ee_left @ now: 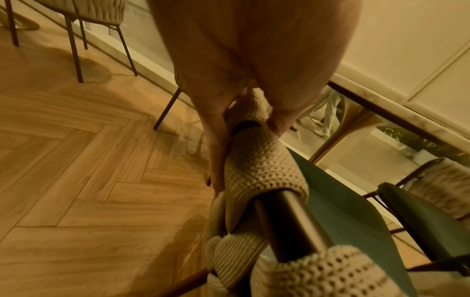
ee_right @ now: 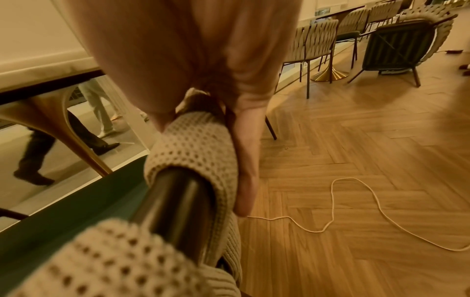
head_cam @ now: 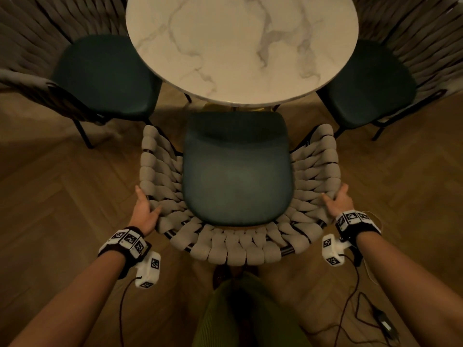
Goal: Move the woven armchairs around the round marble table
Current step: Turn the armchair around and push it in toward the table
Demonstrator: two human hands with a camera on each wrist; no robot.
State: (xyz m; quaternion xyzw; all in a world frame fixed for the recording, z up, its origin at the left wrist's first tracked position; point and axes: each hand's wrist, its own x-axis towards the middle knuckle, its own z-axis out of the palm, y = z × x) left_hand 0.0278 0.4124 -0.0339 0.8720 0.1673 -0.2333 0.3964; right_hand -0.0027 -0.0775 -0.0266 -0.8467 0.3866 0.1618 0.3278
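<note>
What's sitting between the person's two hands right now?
The near woven armchair: its green seat cushion and curved woven back span the gap between left hand and right hand, which grip its rim. Head view shows it.

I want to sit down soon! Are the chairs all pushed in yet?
Nearly. The left armchair and right armchair already sit against the round marble table. The left hand and right hand grip the middle armchair; its seat front just reaches the table edge. It may need one more push.

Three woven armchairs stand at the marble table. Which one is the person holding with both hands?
The middle armchair, nearest the person: left hand and right hand grip its woven rim. The left chair and right chair are untouched.
</note>
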